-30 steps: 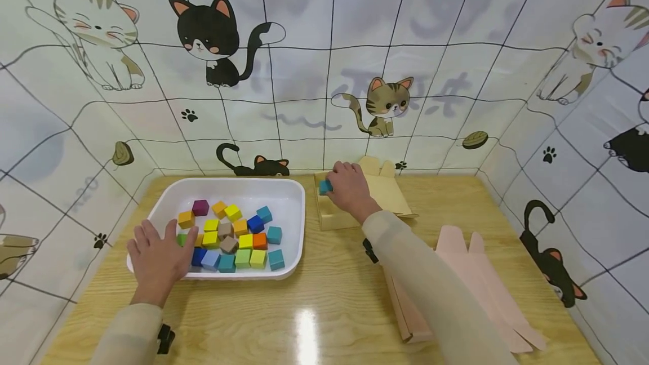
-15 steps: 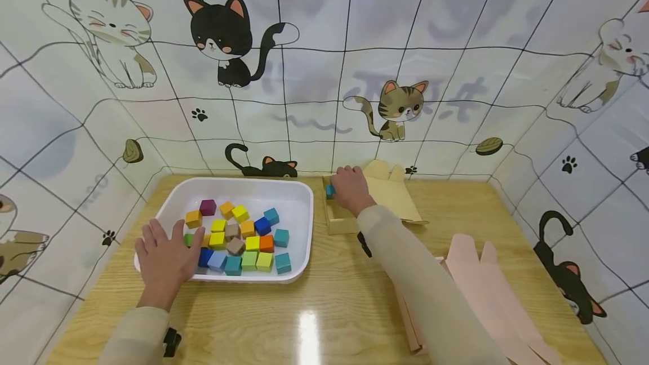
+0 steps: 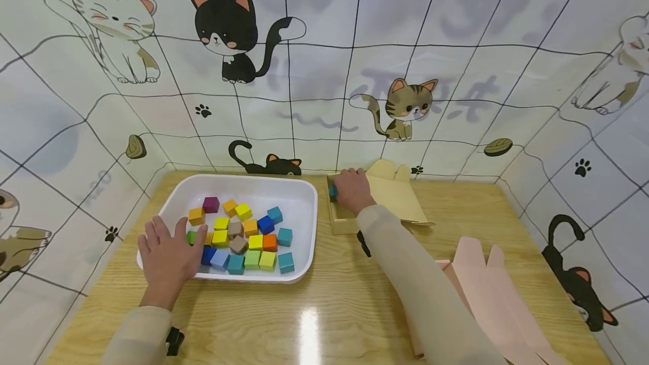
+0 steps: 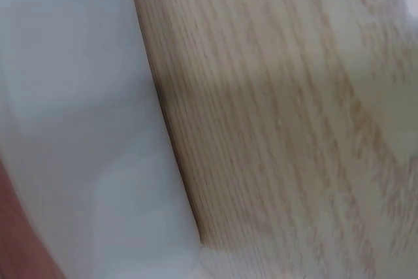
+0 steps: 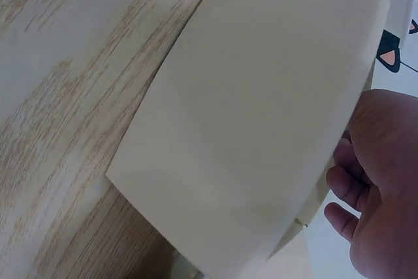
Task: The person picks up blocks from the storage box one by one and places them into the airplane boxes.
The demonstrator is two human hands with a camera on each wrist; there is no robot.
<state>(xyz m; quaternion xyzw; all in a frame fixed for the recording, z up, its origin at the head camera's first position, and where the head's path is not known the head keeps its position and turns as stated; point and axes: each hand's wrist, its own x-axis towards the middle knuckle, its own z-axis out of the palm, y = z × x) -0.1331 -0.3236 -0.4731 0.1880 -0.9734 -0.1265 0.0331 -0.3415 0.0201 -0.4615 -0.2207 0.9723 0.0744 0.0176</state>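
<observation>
My left hand (image 3: 171, 252) rests with spread fingers over the left end of a white tray (image 3: 299, 207). Many coloured blocks lie in that tray, such as a purple block (image 3: 210, 204) and an orange-red block (image 3: 270, 243). At the back, my right hand (image 3: 354, 190) reaches into a pale yellow cardboard box (image 3: 345, 226) and holds a teal block (image 3: 332, 192) at its left end. The right wrist view has the box's outer wall (image 5: 241, 109) in front, with curled fingers (image 5: 346, 187) partly hidden behind it; the block is hidden there.
The box's lid flap (image 3: 398, 199) lies folded back to the right. A pink cardboard box (image 3: 487, 292) with its lid out stands at the right front, partly covered by my right sleeve (image 3: 416, 269). A cat-patterned cloth wall (image 3: 324, 72) borders the wooden table (image 3: 253, 320).
My right hand and the teal block have gone slightly lower into the yellow box. The head view has shifted a little; the left hand stays at the tray.
</observation>
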